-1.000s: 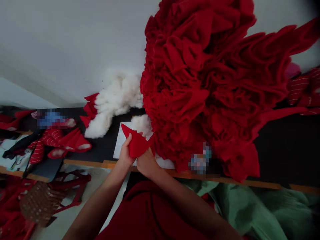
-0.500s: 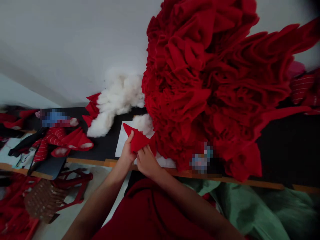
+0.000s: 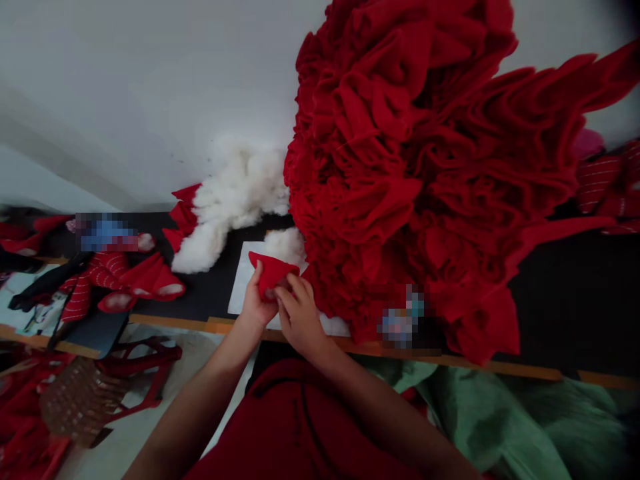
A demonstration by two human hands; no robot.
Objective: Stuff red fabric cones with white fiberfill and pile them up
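A small cone-shaped red felt hat [image 3: 270, 272] is held over the table's front edge. My left hand [image 3: 259, 303] is closed around its left side, thumb on the outer face. At the wide open end, my right hand [image 3: 301, 312] has its fingers bent against the rim; their tips are partly hidden. A pale spot shows in the opening, too small to make out. Just behind the hat lies a small tuft of white stuffing [image 3: 286, 245] on a white sheet [image 3: 240, 283].
To the right towers a big heap of red felt pieces [image 3: 360, 193]. White stuffing [image 3: 240, 183] is piled against the wall. Striped red stuffed figures [image 3: 113, 270] lie at left on the black table [image 3: 565, 300]. Below are a brown chair [image 3: 83, 400] and green cloth [image 3: 505, 407].
The hat has turned so its open end faces me more. My right hand has shifted slightly right and up, its fingers less tightly bunched. My left hand keeps its hold.
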